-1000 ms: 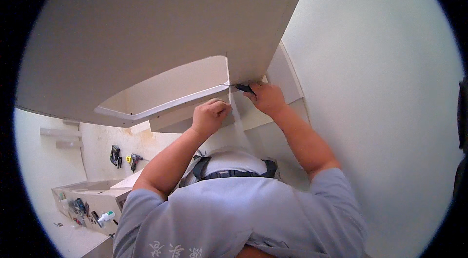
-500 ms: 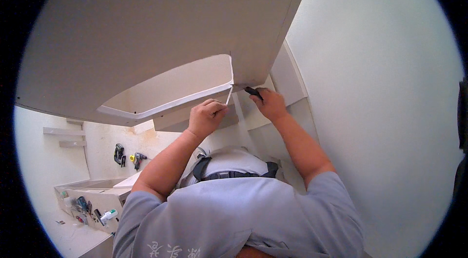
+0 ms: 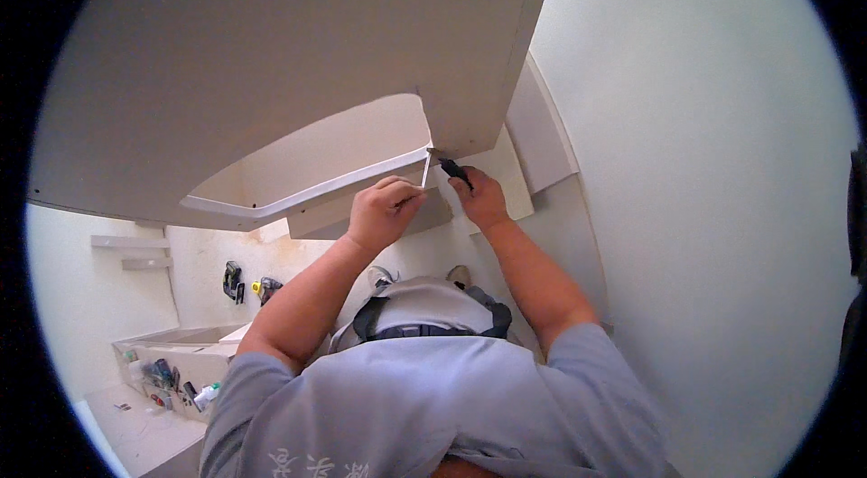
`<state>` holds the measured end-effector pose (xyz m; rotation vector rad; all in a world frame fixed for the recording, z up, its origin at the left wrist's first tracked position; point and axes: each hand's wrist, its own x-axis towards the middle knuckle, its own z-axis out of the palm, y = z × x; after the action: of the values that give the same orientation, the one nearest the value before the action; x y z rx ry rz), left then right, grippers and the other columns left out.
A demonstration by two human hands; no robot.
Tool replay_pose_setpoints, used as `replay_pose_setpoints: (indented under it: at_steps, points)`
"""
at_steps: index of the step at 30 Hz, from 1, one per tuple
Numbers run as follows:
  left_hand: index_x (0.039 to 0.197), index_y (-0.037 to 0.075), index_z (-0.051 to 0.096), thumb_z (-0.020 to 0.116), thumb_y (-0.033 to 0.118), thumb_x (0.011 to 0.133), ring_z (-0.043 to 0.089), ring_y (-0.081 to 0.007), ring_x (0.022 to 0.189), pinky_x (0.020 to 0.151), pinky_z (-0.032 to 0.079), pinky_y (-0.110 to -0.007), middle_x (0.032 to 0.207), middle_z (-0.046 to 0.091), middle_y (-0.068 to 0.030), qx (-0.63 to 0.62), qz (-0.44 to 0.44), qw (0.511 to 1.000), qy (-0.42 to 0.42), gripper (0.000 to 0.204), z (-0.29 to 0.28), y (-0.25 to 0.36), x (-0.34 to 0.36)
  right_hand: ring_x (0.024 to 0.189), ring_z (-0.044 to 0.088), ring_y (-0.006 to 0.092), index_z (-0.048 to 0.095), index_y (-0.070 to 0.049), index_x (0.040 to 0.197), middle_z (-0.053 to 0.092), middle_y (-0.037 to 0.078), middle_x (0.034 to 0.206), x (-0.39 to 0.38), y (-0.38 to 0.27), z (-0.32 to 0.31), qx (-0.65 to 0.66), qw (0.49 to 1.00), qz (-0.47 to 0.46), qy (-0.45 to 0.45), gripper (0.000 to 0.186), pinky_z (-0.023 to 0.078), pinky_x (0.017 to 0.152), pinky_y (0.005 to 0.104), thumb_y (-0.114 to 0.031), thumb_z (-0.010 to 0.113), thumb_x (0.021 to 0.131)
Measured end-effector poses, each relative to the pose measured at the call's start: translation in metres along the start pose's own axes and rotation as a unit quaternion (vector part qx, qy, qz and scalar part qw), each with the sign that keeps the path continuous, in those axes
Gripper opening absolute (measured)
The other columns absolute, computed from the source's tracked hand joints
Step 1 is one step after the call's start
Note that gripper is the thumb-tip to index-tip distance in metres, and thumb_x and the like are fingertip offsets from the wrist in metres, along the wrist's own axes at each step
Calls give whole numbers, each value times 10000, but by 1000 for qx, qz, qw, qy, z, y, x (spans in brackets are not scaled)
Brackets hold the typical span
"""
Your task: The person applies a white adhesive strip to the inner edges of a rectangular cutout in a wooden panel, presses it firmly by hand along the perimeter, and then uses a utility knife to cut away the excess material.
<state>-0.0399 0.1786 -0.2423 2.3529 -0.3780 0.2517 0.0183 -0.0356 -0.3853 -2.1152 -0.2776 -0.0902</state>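
A large pale panel point(image 3: 298, 35) stands in front of me with a rounded opening cut into it. White edging point(image 3: 316, 192) lines the lower side of that opening. From its right corner a narrow white strip point(image 3: 425, 171) hangs down, its lower end pinched in the fingers of my left hand point(image 3: 383, 214). My right hand point(image 3: 481, 201) is wrapped round a black utility knife point(image 3: 455, 170). The knife's tip points up and left to the corner where the strip meets the panel; whether the blade touches the strip is too small to tell.
Lower left on the floor lie a jigsaw-like power tool point(image 3: 233, 282) and a yellow-and-black drill point(image 3: 267, 288). A low pale box point(image 3: 200, 360) beyond them holds several hand tools and a white bottle point(image 3: 207, 395). A white wall point(image 3: 713, 171) rises at the right.
My right hand and the knife have moved left, closer to the strip and the corner. My left hand keeps its pinch on the strip. The view has shifted slightly.
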Motion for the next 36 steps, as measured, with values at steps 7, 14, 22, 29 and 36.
replay_pose_setpoints:
  at_steps: [7, 14, 22, 29, 36]
  points:
    - [900, 93, 767, 766, 140, 868, 719, -255, 755, 672, 579, -354, 910, 742, -66, 1, -33, 999, 13, 57, -2, -22, -8, 894, 688, 430, 693, -70, 1106, 713, 187, 978, -6, 17, -6, -36, 999, -27, -17, 382, 550, 763, 519, -423, 663, 963]
    - [917, 83, 762, 765, 125, 870, 722, -263, 764, 677, 583, -350, 922, 743, -82, 15, -3, 1000, -15, 63, -1, -21, -6, 882, 692, 430, 668, -77, 1103, 714, 177, 992, 1, 16, -33, -30, 996, -82, -17, 370, 550, 745, 522, -418, 663, 959]
    - [904, 111, 756, 754, 138, 856, 722, -280, 786, 688, 587, -371, 943, 744, -62, 7, 19, 999, -31, 55, 0, -6, 0, 900, 684, 442, 677, -77, 1060, 717, 198, 984, 30, -14, -47, -54, 994, -70, -69, 340, 552, 743, 525, -398, 676, 950]
    - [896, 125, 758, 764, 175, 858, 721, -275, 786, 680, 585, -374, 939, 743, -52, 28, 23, 999, -34, 63, 5, -7, -4, 901, 687, 430, 686, -75, 1044, 719, 194, 1009, 23, 0, -23, -3, 996, -74, -45, 337, 557, 751, 510, -398, 673, 951]
    - [924, 80, 759, 771, 133, 868, 733, -282, 788, 693, 593, -366, 953, 744, -99, 38, 4, 998, -48, 78, 2, -20, -20, 904, 694, 406, 688, -79, 1062, 725, 167, 1034, 14, 1, -10, -22, 996, -86, -5, 341, 564, 754, 501, -402, 666, 958]
